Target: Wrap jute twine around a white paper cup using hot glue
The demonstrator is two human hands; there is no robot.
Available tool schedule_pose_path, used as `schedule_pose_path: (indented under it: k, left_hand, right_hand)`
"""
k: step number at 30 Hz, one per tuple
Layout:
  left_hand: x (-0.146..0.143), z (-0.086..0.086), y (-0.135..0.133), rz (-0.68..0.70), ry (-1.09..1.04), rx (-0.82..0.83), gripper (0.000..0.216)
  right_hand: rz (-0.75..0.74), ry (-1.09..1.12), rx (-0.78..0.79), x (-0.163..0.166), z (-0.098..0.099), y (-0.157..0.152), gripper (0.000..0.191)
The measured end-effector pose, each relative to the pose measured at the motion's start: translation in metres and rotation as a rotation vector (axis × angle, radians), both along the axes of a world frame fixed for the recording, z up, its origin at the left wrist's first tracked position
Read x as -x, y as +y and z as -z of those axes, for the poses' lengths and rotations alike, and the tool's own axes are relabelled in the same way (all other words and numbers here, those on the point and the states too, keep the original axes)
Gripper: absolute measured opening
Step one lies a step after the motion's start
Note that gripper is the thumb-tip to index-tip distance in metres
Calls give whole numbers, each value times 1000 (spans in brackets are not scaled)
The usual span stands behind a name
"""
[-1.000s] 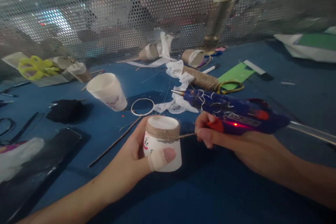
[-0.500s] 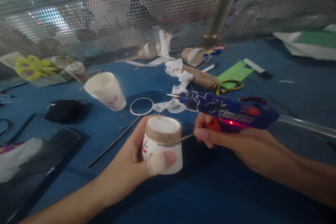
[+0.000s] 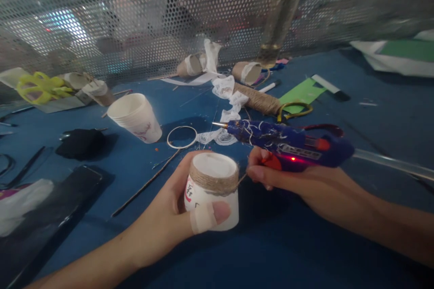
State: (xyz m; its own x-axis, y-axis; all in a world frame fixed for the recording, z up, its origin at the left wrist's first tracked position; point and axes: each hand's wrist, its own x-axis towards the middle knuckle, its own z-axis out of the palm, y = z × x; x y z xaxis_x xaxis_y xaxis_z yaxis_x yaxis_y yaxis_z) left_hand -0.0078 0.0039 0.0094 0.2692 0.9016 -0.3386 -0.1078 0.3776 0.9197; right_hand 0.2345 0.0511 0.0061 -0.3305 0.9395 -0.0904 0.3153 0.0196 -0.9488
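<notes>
My left hand (image 3: pixel 193 207) is wrapped round a white paper cup (image 3: pixel 227 216), which is held base up and slightly tilted; a strip of tape circles my thumb. Brown twine (image 3: pixel 213 179) is wound in a band round the cup's upper part. The loose end of the twine runs to my right hand (image 3: pixel 267 174), where thumb and fingertips pinch it. That same hand also grips a blue hot glue gun (image 3: pixel 281 137) with an orange trigger and a lit red light. Its metal nozzle points left, above and behind the cup, apart from it.
A stack of paper cups (image 3: pixel 135 117) stands left, near a white ring (image 3: pixel 182 137). Behind lie white lace (image 3: pixel 225 113), a twine spool (image 3: pixel 259 99) and green paper (image 3: pixel 303 95). Yellow scissors (image 3: pixel 42 88) rest at far left. A perforated metal panel (image 3: pixel 142 22) borders the back.
The cup has tipped slightly and shifted a little right and down. My right hand with the glue gun has come slightly left, and the twine stretch between the hands is shorter.
</notes>
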Motion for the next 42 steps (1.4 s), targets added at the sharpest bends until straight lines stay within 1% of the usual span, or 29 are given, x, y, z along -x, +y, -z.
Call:
schedule_pose_path:
  k: [5, 9, 15, 21, 27, 30, 34, 39, 42]
  left_hand:
    - [0, 0, 0, 25, 6, -21, 64]
    - [1, -1, -1, 69, 27, -23, 68]
    - [3, 2, -1, 100, -13, -25, 63]
    - [1, 0, 0, 131, -39, -8, 62]
    - [1, -1, -1, 151, -32, -26, 62]
    - [2, -1, 0, 141, 0, -38, 64]
    - [2, -1, 2, 130, 24, -21, 64]
    - [0, 3, 3, 27, -31, -1, 78]
    - [-1, 3, 4, 15, -64, -16, 69]
  right_hand:
    - [-28, 3, -14, 0, -2, -2, 42]
    - [-18, 50, 14, 0, 1, -4, 37]
    - [-38, 55, -27, -2, 6, -4, 29]
    - [11, 61, -51, 4, -1, -5, 39]
    - [38, 69, -18, 10, -6, -6, 45]
    - [23, 107, 9, 11, -7, -6, 44]
    - [66, 93, -38, 9, -4, -5, 36]
    - [97, 121, -66, 6, 4, -7, 35]
    - [108, 99, -84, 6, 5, -7, 35]
